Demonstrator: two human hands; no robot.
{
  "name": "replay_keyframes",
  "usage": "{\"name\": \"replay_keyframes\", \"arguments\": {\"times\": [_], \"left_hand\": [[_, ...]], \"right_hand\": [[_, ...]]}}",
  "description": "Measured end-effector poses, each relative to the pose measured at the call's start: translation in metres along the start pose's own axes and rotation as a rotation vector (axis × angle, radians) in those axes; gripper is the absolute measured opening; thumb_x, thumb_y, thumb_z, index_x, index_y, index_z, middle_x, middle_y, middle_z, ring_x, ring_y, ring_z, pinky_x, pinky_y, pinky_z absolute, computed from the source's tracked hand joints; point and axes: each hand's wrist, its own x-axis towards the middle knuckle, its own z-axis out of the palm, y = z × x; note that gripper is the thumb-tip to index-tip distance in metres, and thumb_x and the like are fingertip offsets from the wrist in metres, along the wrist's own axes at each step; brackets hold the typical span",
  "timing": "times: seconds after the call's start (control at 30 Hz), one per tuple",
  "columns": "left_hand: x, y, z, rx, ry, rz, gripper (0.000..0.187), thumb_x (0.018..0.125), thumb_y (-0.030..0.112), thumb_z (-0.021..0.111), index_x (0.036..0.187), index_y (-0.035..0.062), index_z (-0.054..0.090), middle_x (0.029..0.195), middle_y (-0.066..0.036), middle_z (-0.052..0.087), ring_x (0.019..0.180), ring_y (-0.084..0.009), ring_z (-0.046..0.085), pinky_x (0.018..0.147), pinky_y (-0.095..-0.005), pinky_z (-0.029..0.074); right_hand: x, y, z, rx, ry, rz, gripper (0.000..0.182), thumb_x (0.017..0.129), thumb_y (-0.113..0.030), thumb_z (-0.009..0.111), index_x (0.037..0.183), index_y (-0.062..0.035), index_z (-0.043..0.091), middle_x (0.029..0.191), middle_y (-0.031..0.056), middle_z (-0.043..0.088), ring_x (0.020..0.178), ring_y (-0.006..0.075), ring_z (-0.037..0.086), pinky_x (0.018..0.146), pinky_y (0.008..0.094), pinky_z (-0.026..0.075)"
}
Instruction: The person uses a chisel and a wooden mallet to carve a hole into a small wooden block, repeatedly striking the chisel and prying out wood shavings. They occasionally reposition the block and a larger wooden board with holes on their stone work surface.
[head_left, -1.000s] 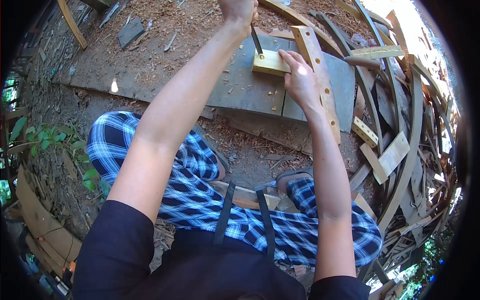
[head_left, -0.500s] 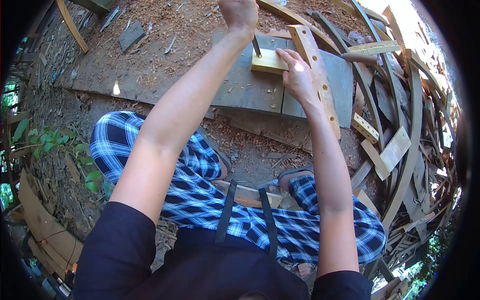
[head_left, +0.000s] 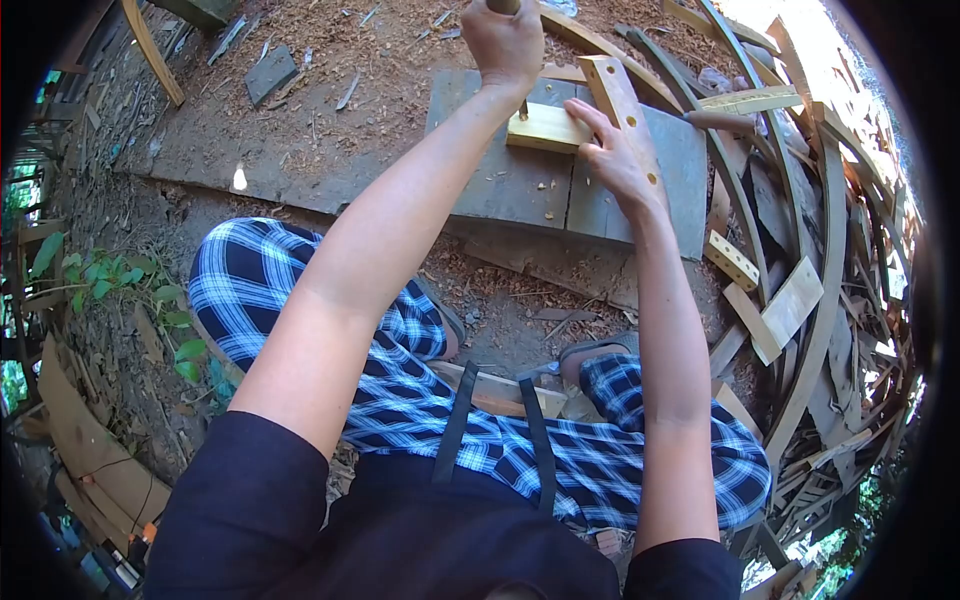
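My left hand (head_left: 505,48) is closed around the handle of a chisel (head_left: 523,110), whose wooden end shows above the fist. The narrow metal tip stands at a hole near the left end of a pale wooden block (head_left: 545,130). At the block's other end, my right hand (head_left: 618,160) grips it with fingers on top and the thumb at the near side. Beneath lies a grey board (head_left: 490,190). A longer wooden bar with a row of holes (head_left: 605,80) runs under my right hand and wrist.
Right of the board lie a small drilled block (head_left: 732,260), a flat wood offcut (head_left: 790,300) and a wooden mallet or handle-like piece (head_left: 720,121). Long curved strips (head_left: 825,230) and scrap wood are heaped at the far right. Wood chips (head_left: 400,60) cover the ground beyond.
My left fist has tipped slightly right and down, so the tool's handle end now shows. My right hand has shifted a little right and down along the block.
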Motion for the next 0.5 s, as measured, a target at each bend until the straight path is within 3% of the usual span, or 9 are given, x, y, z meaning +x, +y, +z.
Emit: {"name": "replay_keyframes", "arguments": {"times": [0.2, 0.3, 0.37, 0.5], "left_hand": [[0.005, -0.009, -0.003, -0.051, 0.037, -0.091, 0.032, 0.089, 0.017, 0.069, 0.067, -0.0011, 0.054, 0.056, -0.003, 0.052, 0.055, -0.0126, 0.054, 0.052, -0.0355, 0.041], [0.003, -0.006, -0.005, -0.075, 0.068, -0.248, 0.035, 0.090, 0.018, 0.068, 0.064, 0.0016, 0.052, 0.054, 0.001, 0.048, 0.050, -0.0104, 0.049, 0.047, -0.0338, 0.038], [0.004, -0.010, -0.007, -0.078, 0.076, -0.230, 0.036, 0.090, 0.019, 0.068, 0.062, 0.0035, 0.051, 0.054, 0.002, 0.047, 0.048, -0.0098, 0.047, 0.045, -0.0332, 0.036], [0.009, -0.011, -0.013, -0.092, 0.111, -0.295, 0.039, 0.090, 0.022, 0.069, 0.060, 0.0083, 0.049, 0.053, 0.004, 0.047, 0.046, -0.0094, 0.046, 0.043, -0.0316, 0.035]], "right_hand": [[-0.003, -0.003, 0.004, 0.047, 0.004, 0.036, 0.059, 0.083, -0.002, 0.050, 0.142, -0.0060, 0.050, 0.153, 0.0105, 0.041, 0.142, 0.0239, 0.037, 0.115, 0.0323, 0.031], [0.005, -0.001, 0.007, 0.019, 0.090, 0.046, 0.047, 0.090, -0.013, 0.057, 0.136, -0.0037, 0.056, 0.146, 0.0123, 0.050, 0.136, 0.0247, 0.045, 0.111, 0.0332, 0.036], [0.016, 0.015, 0.012, 0.070, 0.173, 0.044, 0.038, 0.093, -0.024, 0.061, 0.126, -0.0051, 0.065, 0.134, 0.0113, 0.061, 0.125, 0.0261, 0.056, 0.105, 0.0345, 0.042], [0.015, 0.024, 0.028, -0.079, 0.315, -0.058, 0.031, 0.093, -0.024, 0.061, 0.119, -0.0099, 0.070, 0.126, 0.0076, 0.066, 0.115, 0.0265, 0.063, 0.101, 0.0357, 0.046]]}}
